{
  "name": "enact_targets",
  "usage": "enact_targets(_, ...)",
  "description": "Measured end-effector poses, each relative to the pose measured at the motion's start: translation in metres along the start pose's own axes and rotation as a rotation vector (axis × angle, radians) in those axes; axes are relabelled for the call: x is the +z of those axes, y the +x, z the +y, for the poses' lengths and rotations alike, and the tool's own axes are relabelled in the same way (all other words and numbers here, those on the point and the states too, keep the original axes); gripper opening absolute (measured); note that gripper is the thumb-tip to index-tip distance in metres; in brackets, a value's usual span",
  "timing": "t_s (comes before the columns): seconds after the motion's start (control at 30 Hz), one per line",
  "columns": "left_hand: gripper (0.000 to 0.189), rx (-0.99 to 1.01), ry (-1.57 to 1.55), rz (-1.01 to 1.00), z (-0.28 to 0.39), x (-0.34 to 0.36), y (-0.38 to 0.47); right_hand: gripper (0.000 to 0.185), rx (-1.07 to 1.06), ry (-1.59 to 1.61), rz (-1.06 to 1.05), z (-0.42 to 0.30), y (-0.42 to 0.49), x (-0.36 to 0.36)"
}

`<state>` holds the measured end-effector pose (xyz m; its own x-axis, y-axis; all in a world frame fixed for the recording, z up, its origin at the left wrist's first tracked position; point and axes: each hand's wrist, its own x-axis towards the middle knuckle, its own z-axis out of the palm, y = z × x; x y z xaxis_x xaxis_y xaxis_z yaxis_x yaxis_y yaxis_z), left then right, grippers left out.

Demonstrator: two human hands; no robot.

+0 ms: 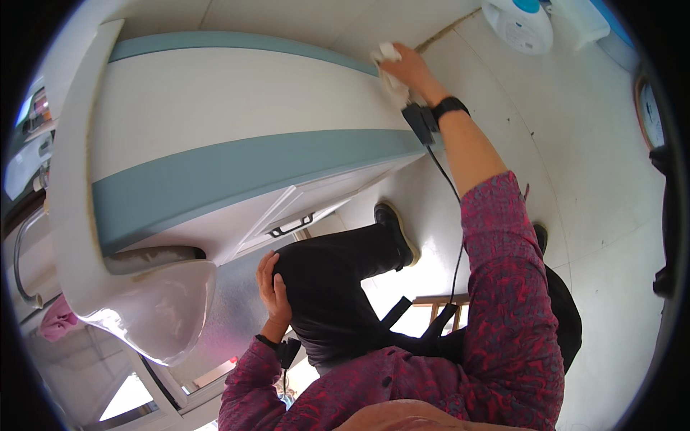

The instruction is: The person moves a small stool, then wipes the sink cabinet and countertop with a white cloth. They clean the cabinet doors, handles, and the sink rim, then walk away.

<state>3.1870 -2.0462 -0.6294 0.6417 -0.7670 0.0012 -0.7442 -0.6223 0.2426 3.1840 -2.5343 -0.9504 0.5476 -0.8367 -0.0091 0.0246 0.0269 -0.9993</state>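
A crumpled off-white cloth (396, 89) is gripped in my right hand (408, 67), with a bit of it poking out above my fingers. That hand is at the far lower end of a vanity cabinet (242, 89) with a pale side panel and blue-green edge bands, close to the wall and floor. The cloth looks to be against the cabinet's end, though the exact contact is blurred. My left hand (274, 288) rests on my bent knee, holding nothing, its fingers lightly spread over the black trousers (334, 275). Each wrist carries a black strap with a cabled device.
The white washbasin (156, 307) overhangs at left, near a curved metal faucet (24, 264) and pink cloth (58, 319). A cabinet door handle (291, 225) faces my legs. A white jug with a blue cap (520, 27) stands at upper right, near a round dial (650, 113).
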Motion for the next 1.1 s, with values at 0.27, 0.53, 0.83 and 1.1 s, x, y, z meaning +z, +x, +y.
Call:
enact_targets(0.27, 0.044, -0.023, -0.002, 0.01, 0.0, -0.005, -0.01, 0.061, 0.068, -0.149, -0.251, 0.044, -0.034, 0.004)
enact_targets(0.53, 0.045, 0.0, -0.021, 0.025, -0.003, -0.003, -0.017, 0.073, 0.146, -0.069, -0.294, -0.046, -0.086, -0.021)
enact_targets(0.83, 0.045, 0.0, 0.022, 0.049, 0.003, -0.003, -0.029, 0.059, -0.373, 0.106, -0.257, -0.14, -0.111, -0.022)
enact_targets(1.1, 0.045, -0.005, 0.039, 0.059, 0.012, -0.003, -0.04, 0.056, 0.354, -0.189, -0.034, 0.055, -0.167, -0.033)
